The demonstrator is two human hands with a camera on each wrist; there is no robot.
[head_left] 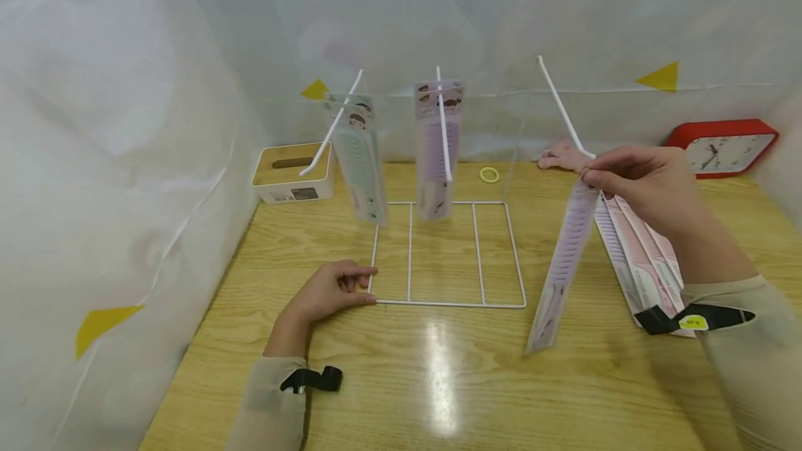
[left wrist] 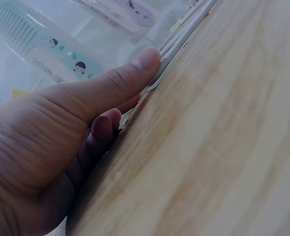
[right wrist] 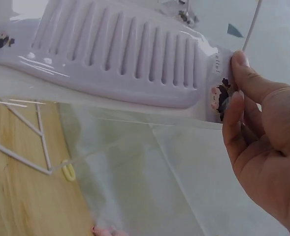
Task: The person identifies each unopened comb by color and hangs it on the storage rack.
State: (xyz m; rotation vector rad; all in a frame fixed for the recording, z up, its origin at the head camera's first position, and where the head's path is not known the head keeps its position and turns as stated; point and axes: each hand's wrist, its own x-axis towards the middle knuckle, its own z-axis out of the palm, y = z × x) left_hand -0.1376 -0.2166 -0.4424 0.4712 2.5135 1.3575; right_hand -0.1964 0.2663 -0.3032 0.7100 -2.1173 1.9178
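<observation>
1. Overhead, the right hand (head_left: 645,183) pinches a packaged purple comb (head_left: 560,277) by its top at the right hook (head_left: 564,110); the pack hangs over the table (head_left: 438,381), right of the wire rack (head_left: 447,252).
2. Only the right wrist view shows the comb's teeth (right wrist: 135,54).
3. Up close, the left hand (left wrist: 61,142) presses the rack's near-left corner, fingers curled round the wire.
4. Whether the pack sits on the hook is hidden.
5. The spare packs (head_left: 639,249) are partly covered by the forearm.
</observation>
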